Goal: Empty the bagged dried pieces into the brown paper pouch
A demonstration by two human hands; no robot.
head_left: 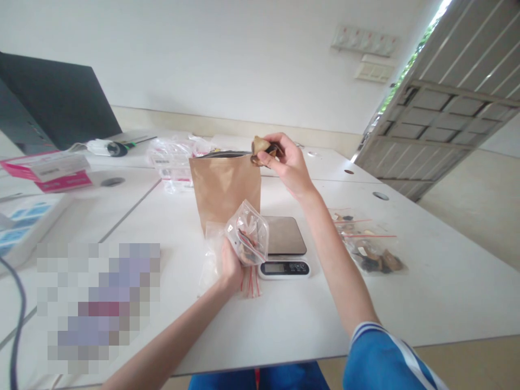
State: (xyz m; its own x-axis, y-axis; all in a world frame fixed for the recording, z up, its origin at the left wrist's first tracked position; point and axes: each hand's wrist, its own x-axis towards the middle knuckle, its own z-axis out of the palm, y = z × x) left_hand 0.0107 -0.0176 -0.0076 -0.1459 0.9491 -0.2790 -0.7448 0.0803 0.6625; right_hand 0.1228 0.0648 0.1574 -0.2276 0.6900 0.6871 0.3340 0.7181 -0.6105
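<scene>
My right hand (pixel 286 162) is closed on a few dried brown-and-cream pieces (pixel 262 150), which look like dried mushroom, beside the top right edge of a standing brown paper pouch (pixel 225 187). The pouch's mouth gapes a little. Lower down, my left hand (pixel 232 265) grips a clear zip bag (pixel 247 230) with its mouth spread open and some dark dried pieces inside. Under that hand lie more clear zip bags (pixel 211 265), their red seal strips showing. A digital kitchen scale (pixel 284 238) stands just right of the held bag, its plate bare.
Filled zip bags (pixel 377 257) lie to the right of my right forearm. Pink-and-white boxes (pixel 52 169) and a plastic-wrapped pack (pixel 174 162) are at the back left. A black computer case (pixel 60 103), a white tray (pixel 28 222) and a blurred-out item (pixel 117 298) occupy the left side.
</scene>
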